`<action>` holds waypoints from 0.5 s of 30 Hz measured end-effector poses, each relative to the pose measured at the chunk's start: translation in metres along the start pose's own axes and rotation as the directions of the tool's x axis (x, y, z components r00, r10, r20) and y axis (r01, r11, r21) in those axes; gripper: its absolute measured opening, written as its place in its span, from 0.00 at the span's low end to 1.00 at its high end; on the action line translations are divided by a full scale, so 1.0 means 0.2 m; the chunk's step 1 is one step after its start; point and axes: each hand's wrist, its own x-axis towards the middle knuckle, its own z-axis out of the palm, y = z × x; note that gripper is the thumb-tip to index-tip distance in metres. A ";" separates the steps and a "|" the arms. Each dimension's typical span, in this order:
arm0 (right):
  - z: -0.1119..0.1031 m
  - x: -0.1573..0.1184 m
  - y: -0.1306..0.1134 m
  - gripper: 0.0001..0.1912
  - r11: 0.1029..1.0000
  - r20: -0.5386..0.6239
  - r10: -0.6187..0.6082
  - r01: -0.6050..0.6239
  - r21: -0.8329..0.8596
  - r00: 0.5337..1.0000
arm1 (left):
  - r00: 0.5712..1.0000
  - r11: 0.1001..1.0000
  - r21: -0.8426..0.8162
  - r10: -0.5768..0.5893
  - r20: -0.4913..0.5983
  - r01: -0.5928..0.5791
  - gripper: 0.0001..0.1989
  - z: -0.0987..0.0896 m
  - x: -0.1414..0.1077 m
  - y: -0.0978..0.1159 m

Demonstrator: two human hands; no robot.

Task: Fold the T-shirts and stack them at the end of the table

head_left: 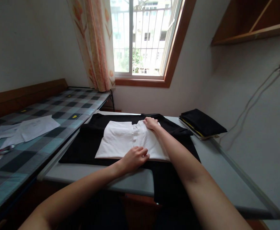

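A white garment (117, 140), folded into a flat rectangle, lies on top of a black garment (82, 150) spread across the table. Near the middle of its front edge is my left hand (135, 156), with fingers curled closed against the white cloth. My right hand (151, 123) reaches over to the far edge, right of the middle, its fingers closed on the cloth there. A pale strip runs down the centre of the white garment between the two hands. Part of its right side is hidden behind my right forearm. The black cloth hangs over the table's front edge.
The table (226, 172) has a raised right rim along the wall. A folded black cloth stack (203, 123) sits at its back right. Left of the table is a checked bed (65, 108) with papers (38, 127). Cables (252, 99) hang down the right wall.
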 end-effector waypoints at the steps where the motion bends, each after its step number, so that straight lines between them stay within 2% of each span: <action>1: 0.01 0.00 -0.01 0.20 1.000 -0.022 -0.001 0.001 0.001 1.000 | 1.000 1.000 -0.004 0.004 -0.002 -0.004 0.08 0.00 0.00 0.01; 6: 0.05 -0.03 -0.02 0.15 1.000 -0.049 -0.009 0.008 -0.021 0.999 | 1.000 0.995 -0.100 -0.007 -0.023 0.005 0.09 -0.01 -0.02 0.00; 11: 0.06 -0.04 -0.13 0.14 0.994 -0.139 -0.108 0.110 0.012 0.984 | 0.991 0.970 -0.243 -0.063 -0.119 0.032 0.16 -0.07 -0.14 -0.14; 15: 0.07 -0.01 -0.27 0.18 0.985 -0.020 -0.119 0.121 0.123 0.993 | 0.998 0.958 -0.284 -0.052 -0.039 0.039 0.15 -0.11 -0.27 -0.25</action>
